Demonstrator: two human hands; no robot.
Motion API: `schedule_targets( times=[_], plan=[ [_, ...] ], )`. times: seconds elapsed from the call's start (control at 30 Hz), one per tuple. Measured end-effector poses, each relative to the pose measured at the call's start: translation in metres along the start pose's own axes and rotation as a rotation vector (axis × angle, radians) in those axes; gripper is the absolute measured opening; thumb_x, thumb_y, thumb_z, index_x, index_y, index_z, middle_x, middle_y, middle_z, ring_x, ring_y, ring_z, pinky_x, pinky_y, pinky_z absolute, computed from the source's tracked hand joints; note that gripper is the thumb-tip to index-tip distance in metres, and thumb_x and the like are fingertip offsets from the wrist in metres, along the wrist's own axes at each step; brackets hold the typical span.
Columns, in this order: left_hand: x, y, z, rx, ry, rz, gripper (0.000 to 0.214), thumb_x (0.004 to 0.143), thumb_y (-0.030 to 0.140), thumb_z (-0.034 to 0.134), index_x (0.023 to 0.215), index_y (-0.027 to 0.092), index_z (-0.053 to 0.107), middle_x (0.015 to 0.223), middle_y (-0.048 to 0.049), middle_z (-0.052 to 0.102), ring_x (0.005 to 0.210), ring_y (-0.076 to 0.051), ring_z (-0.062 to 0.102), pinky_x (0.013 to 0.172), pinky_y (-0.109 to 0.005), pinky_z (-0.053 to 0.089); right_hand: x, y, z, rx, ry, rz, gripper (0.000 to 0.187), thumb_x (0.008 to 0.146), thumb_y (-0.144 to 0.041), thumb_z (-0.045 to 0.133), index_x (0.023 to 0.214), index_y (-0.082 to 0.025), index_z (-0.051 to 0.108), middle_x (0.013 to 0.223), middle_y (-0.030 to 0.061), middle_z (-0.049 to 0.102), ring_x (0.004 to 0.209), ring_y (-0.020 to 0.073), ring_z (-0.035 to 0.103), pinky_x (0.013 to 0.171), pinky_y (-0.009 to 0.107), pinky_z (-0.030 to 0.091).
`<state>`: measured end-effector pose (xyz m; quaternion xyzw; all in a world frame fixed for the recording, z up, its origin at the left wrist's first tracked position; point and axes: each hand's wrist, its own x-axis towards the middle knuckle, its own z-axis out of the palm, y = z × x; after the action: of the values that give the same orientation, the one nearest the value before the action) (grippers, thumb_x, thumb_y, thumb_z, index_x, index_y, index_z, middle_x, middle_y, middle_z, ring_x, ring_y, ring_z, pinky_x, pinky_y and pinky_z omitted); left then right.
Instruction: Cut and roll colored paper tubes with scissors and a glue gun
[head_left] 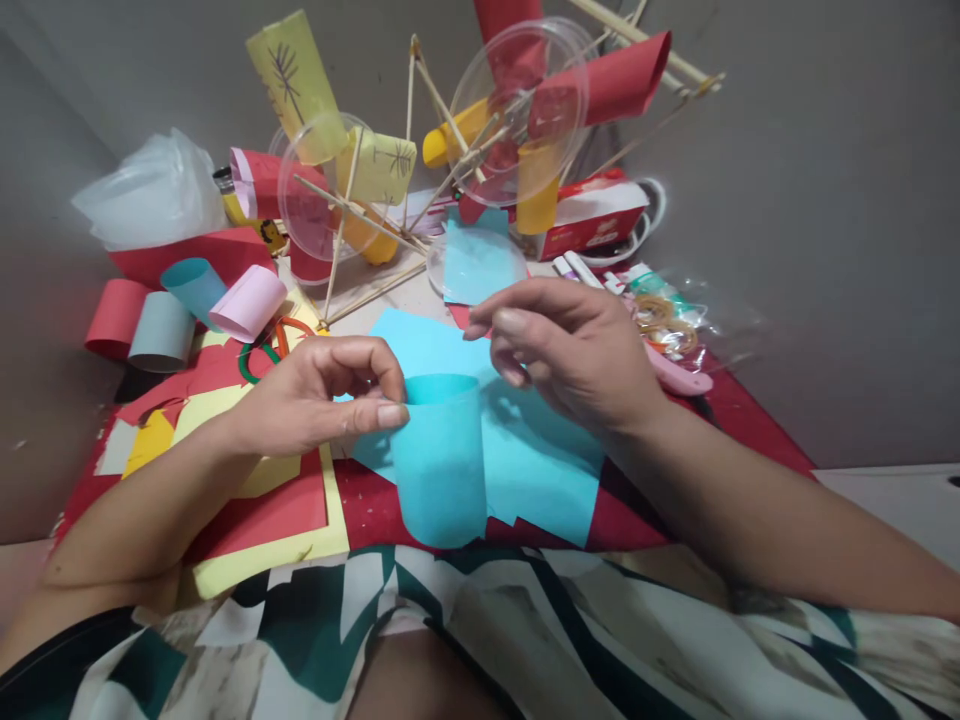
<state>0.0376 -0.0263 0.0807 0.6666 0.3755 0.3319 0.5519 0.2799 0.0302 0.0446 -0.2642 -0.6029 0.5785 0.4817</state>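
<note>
A light blue paper tube [441, 470] stands upright in front of me, its open end facing up. My left hand [322, 395] pinches its rim between thumb and fingers at the upper left. To the right, my right hand [570, 345] hovers above blue paper sheets, apart from the tube. Its fingers are loosely bent, and I see nothing between them. Flat blue paper [540, 470] lies beneath the tube and my right hand.
Rolled paper tubes [161, 330] lie at the left near scissors [259, 362]. Behind stand stick frames [375, 290] with clear plastic discs [517, 100] and paper tubes. Right are a pink tool [679, 373], rubber bands [667, 325] and a red-white box [592, 220].
</note>
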Motion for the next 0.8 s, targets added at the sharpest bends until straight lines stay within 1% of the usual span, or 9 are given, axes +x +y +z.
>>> schedule_targets(
  times=[0.1, 0.2, 0.27, 0.4, 0.47, 0.53, 0.63, 0.7, 0.8],
  plan=[
    [0.005, -0.004, 0.001, -0.008, 0.050, 0.009, 0.025, 0.077, 0.032, 0.089, 0.075, 0.017, 0.068, 0.066, 0.0006, 0.061, 0.056, -0.009, 0.052, 0.051, -0.021, 0.044, -0.009, -0.011, 0.003, -0.095, -0.117, 0.020, 0.021, 0.085, -0.038, 0.081, 0.095, -0.021, 0.076, 0.088, 0.0018, 0.078, 0.046, 0.0053, 0.052, 0.039, 0.020, 0.042],
    [0.009, -0.006, 0.002, -0.007, 0.094, 0.015, 0.029, 0.075, 0.036, 0.090, 0.073, 0.017, 0.068, 0.066, 0.0001, 0.062, 0.059, -0.010, 0.053, 0.053, -0.020, 0.045, -0.015, -0.014, 0.008, -0.172, -0.229, 0.040, 0.025, 0.081, -0.029, 0.082, 0.103, -0.020, 0.075, 0.094, 0.0016, 0.077, 0.045, 0.0033, 0.050, 0.040, 0.019, 0.042],
    [0.009, -0.005, 0.003, 0.000, 0.104, 0.013, 0.031, 0.074, 0.037, 0.090, 0.073, 0.017, 0.068, 0.065, 0.0001, 0.062, 0.059, -0.010, 0.054, 0.053, -0.021, 0.045, -0.016, -0.012, 0.009, -0.184, -0.254, 0.033, 0.029, 0.079, -0.026, 0.083, 0.106, -0.020, 0.074, 0.093, 0.0007, 0.075, 0.046, 0.0020, 0.048, 0.042, 0.018, 0.043],
    [0.006, -0.003, 0.003, 0.106, 0.137, 0.035, 0.027, 0.077, 0.037, 0.089, 0.077, 0.017, 0.071, 0.069, -0.0008, 0.067, 0.060, -0.011, 0.058, 0.056, -0.022, 0.047, -0.014, -0.010, 0.010, -0.129, -0.271, 0.063, 0.028, 0.078, -0.023, 0.082, 0.105, -0.019, 0.074, 0.083, -0.0020, 0.071, 0.052, 0.0042, 0.055, 0.044, 0.016, 0.043],
    [0.004, -0.003, 0.003, 0.220, 0.151, 0.075, 0.024, 0.077, 0.034, 0.088, 0.086, 0.018, 0.074, 0.076, -0.0024, 0.072, 0.066, -0.013, 0.064, 0.061, -0.024, 0.050, -0.013, -0.010, 0.010, -0.085, -0.309, 0.109, 0.028, 0.079, -0.022, 0.081, 0.105, -0.019, 0.073, 0.078, -0.0034, 0.070, 0.051, 0.0042, 0.054, 0.043, 0.016, 0.043],
    [0.002, -0.004, 0.003, 0.322, 0.152, 0.142, 0.028, 0.076, 0.030, 0.090, 0.097, 0.019, 0.075, 0.085, -0.0038, 0.076, 0.077, -0.016, 0.070, 0.072, -0.027, 0.054, -0.013, -0.010, 0.011, -0.045, -0.342, 0.149, 0.028, 0.079, -0.021, 0.080, 0.106, -0.019, 0.072, 0.076, -0.0043, 0.069, 0.049, 0.0036, 0.053, 0.044, 0.016, 0.043],
    [0.000, -0.008, 0.005, 0.333, 0.137, 0.204, 0.036, 0.073, 0.024, 0.091, 0.104, 0.020, 0.072, 0.092, -0.0043, 0.077, 0.089, -0.019, 0.073, 0.084, -0.030, 0.057, -0.013, -0.010, 0.013, -0.010, -0.354, 0.173, 0.027, 0.079, -0.020, 0.080, 0.105, -0.020, 0.071, 0.076, -0.0046, 0.070, 0.052, 0.0044, 0.057, 0.046, 0.016, 0.046],
    [-0.001, -0.011, 0.006, 0.252, 0.115, 0.177, 0.036, 0.074, 0.022, 0.090, 0.104, 0.021, 0.069, 0.092, -0.0038, 0.075, 0.087, -0.019, 0.072, 0.077, -0.028, 0.058, -0.012, -0.010, 0.013, -0.003, -0.346, 0.170, 0.026, 0.078, -0.019, 0.080, 0.102, -0.021, 0.070, 0.077, -0.0043, 0.070, 0.054, 0.0050, 0.059, 0.046, 0.015, 0.046],
    [-0.001, -0.013, 0.010, 0.134, 0.103, 0.143, 0.032, 0.077, 0.021, 0.088, 0.099, 0.021, 0.066, 0.089, -0.0025, 0.071, 0.079, -0.016, 0.069, 0.065, -0.024, 0.057, -0.012, -0.009, 0.013, -0.015, -0.329, 0.143, 0.024, 0.078, -0.017, 0.081, 0.098, -0.021, 0.069, 0.078, -0.0045, 0.069, 0.051, 0.0034, 0.056, 0.041, 0.014, 0.041]
  ],
)
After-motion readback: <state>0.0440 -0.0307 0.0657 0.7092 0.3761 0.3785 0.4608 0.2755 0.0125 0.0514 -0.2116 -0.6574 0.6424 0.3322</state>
